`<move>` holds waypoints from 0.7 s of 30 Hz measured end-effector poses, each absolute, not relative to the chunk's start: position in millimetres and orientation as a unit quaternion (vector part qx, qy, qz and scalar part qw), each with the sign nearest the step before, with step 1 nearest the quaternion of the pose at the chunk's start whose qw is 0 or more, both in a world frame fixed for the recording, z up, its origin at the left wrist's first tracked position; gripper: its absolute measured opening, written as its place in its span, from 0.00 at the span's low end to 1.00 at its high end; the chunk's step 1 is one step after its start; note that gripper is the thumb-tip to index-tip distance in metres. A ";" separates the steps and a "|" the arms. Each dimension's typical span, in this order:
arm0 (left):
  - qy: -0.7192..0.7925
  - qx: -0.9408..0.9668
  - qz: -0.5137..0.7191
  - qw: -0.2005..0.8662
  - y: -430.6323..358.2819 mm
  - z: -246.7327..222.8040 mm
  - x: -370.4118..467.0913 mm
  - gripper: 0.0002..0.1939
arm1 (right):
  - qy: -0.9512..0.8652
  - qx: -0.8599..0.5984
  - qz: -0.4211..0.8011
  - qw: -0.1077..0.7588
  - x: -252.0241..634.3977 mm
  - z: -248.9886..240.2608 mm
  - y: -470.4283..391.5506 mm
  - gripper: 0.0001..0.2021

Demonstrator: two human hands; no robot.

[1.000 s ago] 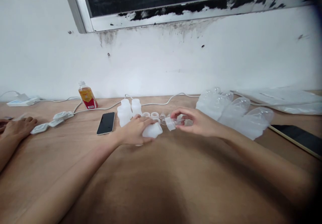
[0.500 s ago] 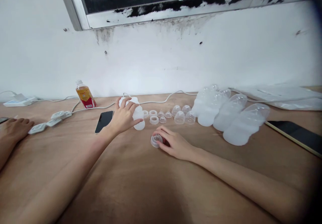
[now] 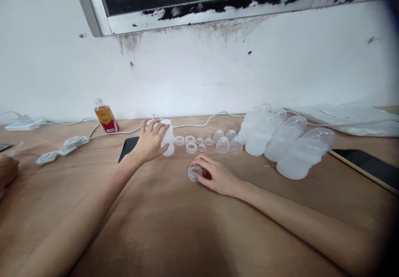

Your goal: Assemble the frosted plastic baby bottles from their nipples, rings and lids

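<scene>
My left hand [image 3: 152, 141], fingers spread, reaches over several frosted white baby bottle bodies [image 3: 168, 138]. Its fingers lie over or against them, and part of the group is hidden behind the hand. My right hand [image 3: 216, 175] rests on the table with thumb and fingers around a clear bottle nipple set in a collar ring [image 3: 195, 173]. Beyond that hand stand loose white collar rings [image 3: 191, 147], small clear nipples [image 3: 208, 141] and several clear dome caps [image 3: 222, 145]. To the right, frosted bottles with clear domes [image 3: 294, 160] stand in rows.
A drink bottle [image 3: 107, 117] stands at the back left near a phone [image 3: 127, 148]. White cables and adapters [image 3: 67, 150] run along the wall. Another person's hand [image 3: 8, 171] is at the left edge. A dark tablet-like device [image 3: 368, 167] and plastic bags [image 3: 349, 119] lie right.
The nearest white bottle body under my left hand has shifted slightly left and away from me. My right hand stays on the nipple. The other person's hand has drawn back to the left.
</scene>
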State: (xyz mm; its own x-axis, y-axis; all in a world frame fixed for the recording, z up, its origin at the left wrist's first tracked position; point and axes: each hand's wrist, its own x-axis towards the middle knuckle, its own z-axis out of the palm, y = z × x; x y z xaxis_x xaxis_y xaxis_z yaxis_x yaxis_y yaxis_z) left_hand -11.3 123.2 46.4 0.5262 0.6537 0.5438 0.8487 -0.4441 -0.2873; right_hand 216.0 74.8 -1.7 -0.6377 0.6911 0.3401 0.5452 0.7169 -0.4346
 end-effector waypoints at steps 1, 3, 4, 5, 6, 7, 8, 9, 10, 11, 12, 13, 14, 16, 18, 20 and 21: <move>-0.453 -0.831 -0.179 0.269 124.2 46.0 -12.2 0.27 | -0.892 -0.347 0.148 0.248 216.2 -1.8 75.0 0.10; -0.450 -0.834 -0.179 0.266 125.8 46.0 -14.4 0.27 | -0.891 -0.349 0.150 0.248 216.6 -2.0 74.9 0.10; -0.447 -0.836 -0.180 0.263 126.4 46.6 -15.4 0.27 | -0.891 -0.350 0.151 0.249 216.7 -2.0 74.7 0.11; -0.443 -0.838 -0.182 0.261 126.6 47.5 -16.1 0.27 | -0.890 -0.350 0.152 0.249 216.6 -1.9 74.5 0.11; -0.439 -0.840 -0.184 0.258 126.5 48.6 -16.4 0.27 | -0.890 -0.350 0.154 0.249 216.5 -1.9 74.2 0.11; -0.434 -0.842 -0.189 0.257 125.8 49.7 -16.0 0.26 | -0.889 -0.349 0.156 0.250 216.2 -1.9 74.1 0.11; -0.429 -0.843 -0.198 0.257 124.4 50.4 -14.6 0.26 | -0.888 -0.349 0.159 0.253 215.8 -2.2 74.3 0.11; -0.422 -0.844 -0.209 0.257 122.0 50.3 -11.8 0.25 | -0.885 -0.352 0.162 0.258 215.4 -2.6 74.8 0.12; -0.411 -0.847 -0.225 0.253 118.6 49.0 -7.5 0.24 | -0.879 -0.358 0.165 0.267 215.0 -3.4 75.8 0.12; -0.396 -0.852 -0.243 0.242 114.2 46.1 -1.7 0.23 | -0.871 -0.369 0.166 0.278 214.7 -4.4 77.2 0.11; -0.380 -0.859 -0.261 0.221 108.7 41.7 5.5 0.22 | -0.862 -0.382 0.165 0.291 214.6 -5.7 79.1 0.10; -0.362 -0.869 -0.278 0.190 102.6 35.8 13.6 0.21 | -0.852 -0.395 0.163 0.302 214.6 -7.1 81.3 0.09; -0.347 -0.881 -0.286 0.148 96.2 28.9 22.2 0.22 | -0.844 -0.406 0.162 0.310 214.7 -8.6 83.7 0.08; -0.341 -0.895 -0.282 0.057 84.5 14.4 37.6 0.23 | -0.834 -0.419 0.161 0.321 215.2 -11.5 88.1 0.06; -0.339 -0.911 -0.235 -0.022 77.4 3.2 46.9 0.21 | -0.827 -0.425 0.162 0.331 215.5 -13.2 90.7 0.06; -0.342 -0.912 -0.218 -0.064 76.4 -2.4 48.8 0.21 | -0.823 -0.426 0.161 0.340 215.1 -13.2 90.9 0.05; -0.342 -0.911 -0.218 -0.076 77.8 -3.3 47.7 0.22 | -0.823 -0.426 0.161 0.341 214.6 -12.4 90.2 0.05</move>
State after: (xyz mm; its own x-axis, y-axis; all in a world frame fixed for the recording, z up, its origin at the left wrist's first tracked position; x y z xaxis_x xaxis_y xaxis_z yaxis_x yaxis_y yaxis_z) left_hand 47.7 77.8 -3.3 0.6706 0.6563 0.3459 0.5900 -0.7544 0.2876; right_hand 214.6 90.2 -12.4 -0.4052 0.8100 0.4240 0.5909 0.5859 -0.5546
